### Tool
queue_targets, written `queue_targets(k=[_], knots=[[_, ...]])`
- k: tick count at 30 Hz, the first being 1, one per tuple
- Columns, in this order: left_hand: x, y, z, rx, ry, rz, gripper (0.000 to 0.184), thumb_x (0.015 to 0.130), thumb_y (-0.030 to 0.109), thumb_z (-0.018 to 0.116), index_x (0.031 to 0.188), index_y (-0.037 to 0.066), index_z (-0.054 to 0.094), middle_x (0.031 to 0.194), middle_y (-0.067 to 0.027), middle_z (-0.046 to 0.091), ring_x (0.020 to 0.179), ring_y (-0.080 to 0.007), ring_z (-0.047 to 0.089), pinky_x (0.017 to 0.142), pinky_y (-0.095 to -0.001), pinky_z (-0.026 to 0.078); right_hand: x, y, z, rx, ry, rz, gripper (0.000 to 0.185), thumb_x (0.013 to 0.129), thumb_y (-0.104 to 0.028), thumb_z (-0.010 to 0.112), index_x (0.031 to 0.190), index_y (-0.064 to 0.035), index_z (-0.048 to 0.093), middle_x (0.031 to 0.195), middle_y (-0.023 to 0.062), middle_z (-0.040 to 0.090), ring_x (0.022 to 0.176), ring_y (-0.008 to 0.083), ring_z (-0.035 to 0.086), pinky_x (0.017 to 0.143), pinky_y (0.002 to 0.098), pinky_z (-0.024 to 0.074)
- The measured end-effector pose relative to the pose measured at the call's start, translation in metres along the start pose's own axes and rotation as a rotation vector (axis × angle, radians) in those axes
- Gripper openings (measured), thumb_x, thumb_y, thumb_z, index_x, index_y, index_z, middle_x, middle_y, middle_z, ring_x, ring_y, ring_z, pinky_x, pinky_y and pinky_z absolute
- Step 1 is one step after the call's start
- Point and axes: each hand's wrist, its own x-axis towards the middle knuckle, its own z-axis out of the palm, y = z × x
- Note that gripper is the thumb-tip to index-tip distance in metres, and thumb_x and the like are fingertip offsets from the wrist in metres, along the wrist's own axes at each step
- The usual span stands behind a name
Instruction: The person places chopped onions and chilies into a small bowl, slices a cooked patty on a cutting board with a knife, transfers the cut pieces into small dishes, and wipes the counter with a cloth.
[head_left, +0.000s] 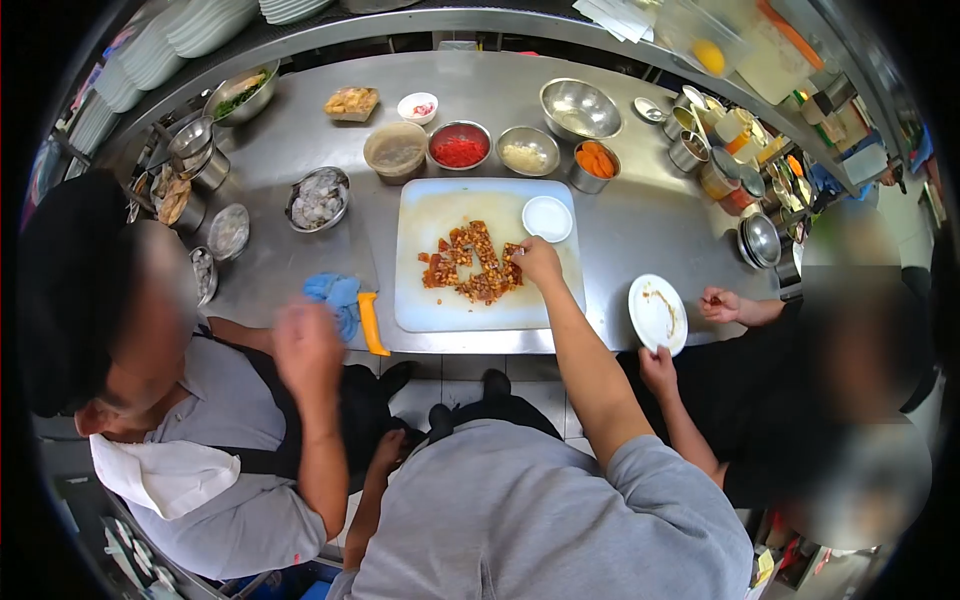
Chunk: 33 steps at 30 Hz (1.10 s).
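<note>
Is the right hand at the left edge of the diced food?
No, the right hand is at the right edge of the diced food.

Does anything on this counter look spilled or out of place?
The yellow handle beside the blue cloth reaches the counter's front edge, so it might get bumped. Some bits lie apart from the chopped pile on the cutting board.

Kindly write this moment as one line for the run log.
right hand: at chopped reddish-brown pieces | left hand: lowered beside body | white rectangular plastic cutting board: under pieces and small round white dish
</note>
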Motion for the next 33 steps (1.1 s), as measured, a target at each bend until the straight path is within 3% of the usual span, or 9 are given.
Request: queue_targets(k=[5, 7, 9, 11, 16, 19, 24, 33], knots=[[-0.005, -0.048, 0.033, 0.113, -0.027, -0.08, 0.035, 0.098, 0.035, 0.055, 0.11, 0.004, 0.063, 0.091, -0.0068, 0.064, 0.076, -0.0151, 0.057, 0.068, -0.0316, 0.048, 0.006, 0.0, 0.006, 0.249, -0.112, 0.043, 0.026, 0.074, -0.017, 0.079, 0.093, -0.0029, 0.068, 0.085, 0.0125, 0.071, 0.078, 0.0248, 0.068, 0.074, 0.0353, 0.0525], [0.009, -0.053, 0.031, 0.011, -0.091, -0.095, 0.035, 0.098, 0.036, 0.056, 0.11, 0.004, 0.063, 0.09, -0.0066, 0.064, 0.076, -0.0151, 0.058, 0.068, -0.0316, 0.048, 0.009, 0.005, 0.001, 0.351, -0.056, 0.003, 0.024, 0.075, -0.015, 0.078, 0.092, -0.0025, 0.068, 0.082, 0.0099, 0.069, 0.073, 0.0203, 0.065, 0.07, 0.0327, 0.0517], [0.003, -0.043, 0.032, 0.1, -0.08, -0.051, 0.036, 0.097, 0.037, 0.056, 0.11, 0.004, 0.063, 0.09, -0.0064, 0.064, 0.075, -0.015, 0.058, 0.067, -0.0317, 0.048, 0.014, 0.009, -0.01, 0.444, 0.028, -0.054, 0.021, 0.076, -0.011, 0.078, 0.092, -0.0012, 0.067, 0.081, 0.0067, 0.068, 0.069, 0.0149, 0.062, 0.064, 0.0297, 0.0505], [0.0, -0.04, 0.032, 0.086, -0.068, -0.063, 0.037, 0.097, 0.038, 0.056, 0.11, 0.004, 0.063, 0.089, -0.0063, 0.064, 0.075, -0.015, 0.058, 0.066, -0.0318, 0.049, 0.029, 0.019, -0.03, 0.412, 0.09, -0.08, 0.021, 0.077, -0.011, 0.078, 0.092, -0.0002, 0.067, 0.081, 0.0066, 0.068, 0.07, 0.0146, 0.062, 0.064, 0.0289, 0.0504], [-0.005, -0.034, 0.032, 0.071, -0.054, -0.071, 0.039, 0.097, 0.041, 0.056, 0.11, 0.004, 0.063, 0.088, -0.0058, 0.064, 0.074, -0.015, 0.058, 0.064, -0.0319, 0.049, 0.063, 0.037, -0.055, -0.06, 0.115, -0.097, 0.032, 0.081, -0.023, 0.074, 0.104, -0.0018, 0.068, 0.089, 0.0153, 0.071, 0.08, 0.0295, 0.068, 0.073, 0.0387, 0.0531], [-0.009, -0.034, 0.033, 0.071, -0.048, -0.089, 0.04, 0.096, 0.042, 0.056, 0.11, 0.005, 0.063, 0.088, -0.0055, 0.064, 0.073, -0.0149, 0.058, 0.062, -0.032, 0.049, 0.049, 0.004, -0.055, -0.101, 0.317, -0.235, 0.034, 0.081, -0.03, 0.072, 0.105, -0.0053, 0.071, 0.1, 0.0193, 0.07, 0.096, 0.0361, 0.067, 0.083, 0.0438, 0.0526], [-0.011, -0.031, 0.034, 0.085, -0.057, -0.099, 0.043, 0.096, 0.045, 0.057, 0.109, 0.005, 0.063, 0.086, -0.005, 0.064, 0.072, -0.0149, 0.059, 0.06, -0.0321, 0.049, -0.011, -0.074, -0.025, -0.316, -0.193, -0.223, 0.044, 0.081, -0.027, 0.074, 0.115, -0.0014, 0.061, 0.114, 0.0205, 0.065, 0.104, 0.035, 0.064, 0.087, 0.0433, 0.0519], [-0.007, -0.021, 0.038, 0.13, -0.067, -0.053, 0.041, 0.096, 0.044, 0.058, 0.106, 0.005, 0.063, 0.085, -0.0049, 0.064, 0.071, -0.0149, 0.06, 0.059, -0.0321, 0.049, -0.02, -0.079, 0.016, -0.28, -0.055, -0.251, 0.042, 0.076, -0.017, 0.076, 0.111, -0.0061, 0.055, 0.113, 0.0182, 0.058, 0.105, 0.0356, 0.06, 0.088, 0.0436, 0.0521]])
